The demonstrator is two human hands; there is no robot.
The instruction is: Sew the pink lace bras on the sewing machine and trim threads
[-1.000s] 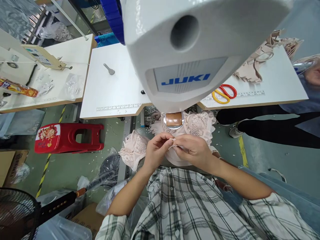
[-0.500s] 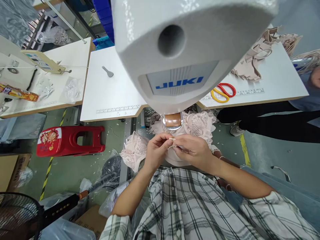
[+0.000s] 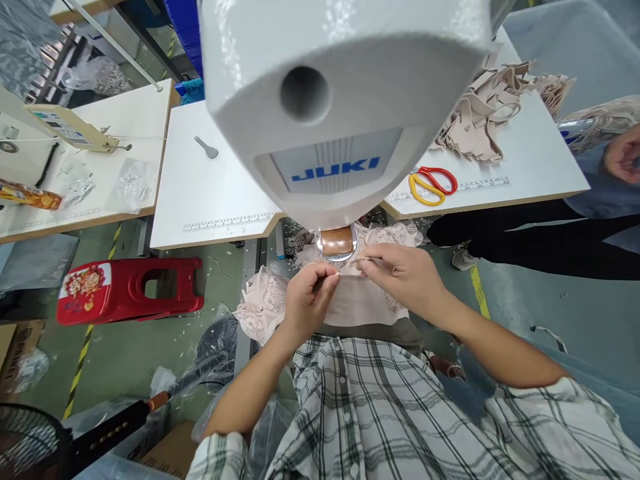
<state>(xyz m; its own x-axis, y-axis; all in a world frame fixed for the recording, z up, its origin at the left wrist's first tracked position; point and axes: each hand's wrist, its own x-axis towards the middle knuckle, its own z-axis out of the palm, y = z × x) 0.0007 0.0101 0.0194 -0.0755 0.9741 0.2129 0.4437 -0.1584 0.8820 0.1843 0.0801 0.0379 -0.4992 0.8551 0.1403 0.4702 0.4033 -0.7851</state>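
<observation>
Both my hands work just below the head of a white JUKI sewing machine (image 3: 330,113). My left hand (image 3: 306,303) is closed, pinching the near edge of a pale pink lace garment (image 3: 360,303). My right hand (image 3: 400,273) is closed too, pinching the same edge a little further right, close to the copper-coloured machine part (image 3: 336,241). A short stretch of the fabric edge runs taut between the two pinches. More pink lace (image 3: 263,303) hangs down at the left of my left hand.
White tables (image 3: 210,193) flank the machine. Red and yellow scissors (image 3: 433,185) and a heap of beige pieces (image 3: 480,113) lie on the right table. Another person (image 3: 575,220) sits at the right. A red stool (image 3: 130,290) stands on the floor left; a fan (image 3: 30,453) is bottom left.
My hands have drawn apart: the right one moved up and to the right toward the machine part, stretching the fabric edge between them. The view has shifted a little.
</observation>
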